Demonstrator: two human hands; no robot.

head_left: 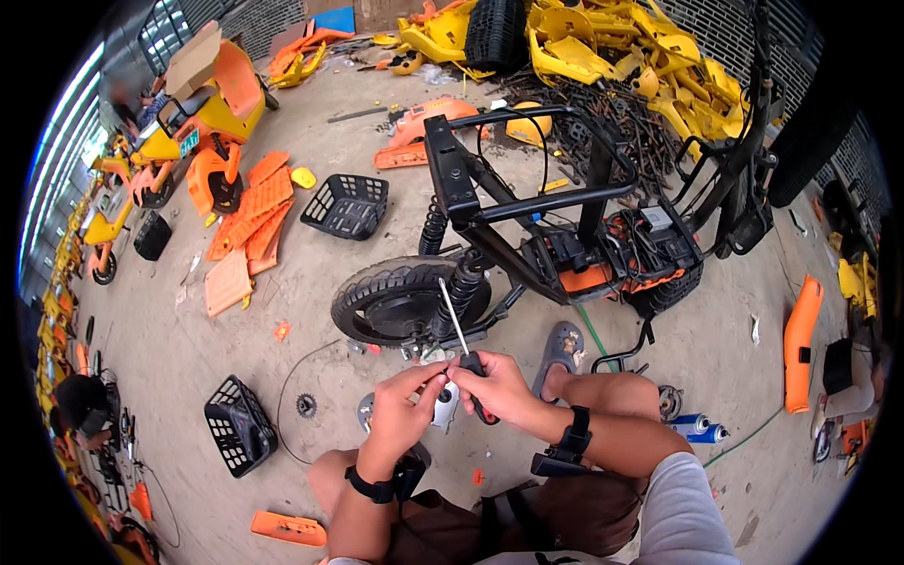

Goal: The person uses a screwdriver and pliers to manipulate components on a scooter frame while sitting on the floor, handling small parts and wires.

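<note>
My right hand [506, 386] is closed round a screwdriver [474, 362] with a dark and red handle. Its thin metal shaft points up and away, in front of the scooter's black spring shock absorber [463, 290]. My left hand [409, 400] pinches at the fingertips, meeting the right fingers beside the handle; whatever it holds is too small to make out. Just below the fingers shows a silvery metal part [446, 411] with a dark round middle. Beyond my hands stands a stripped black scooter frame [556, 204] with its rear wheel [377, 299] towards the left.
Black plastic baskets [346, 206] [239, 426] and a small sprocket [306, 405] lie on the floor. Orange panels [254, 218] are stacked left. Blue spray cans [699, 429] lie right. Yellow body parts [574, 47] are heaped behind. Other people crouch at both sides.
</note>
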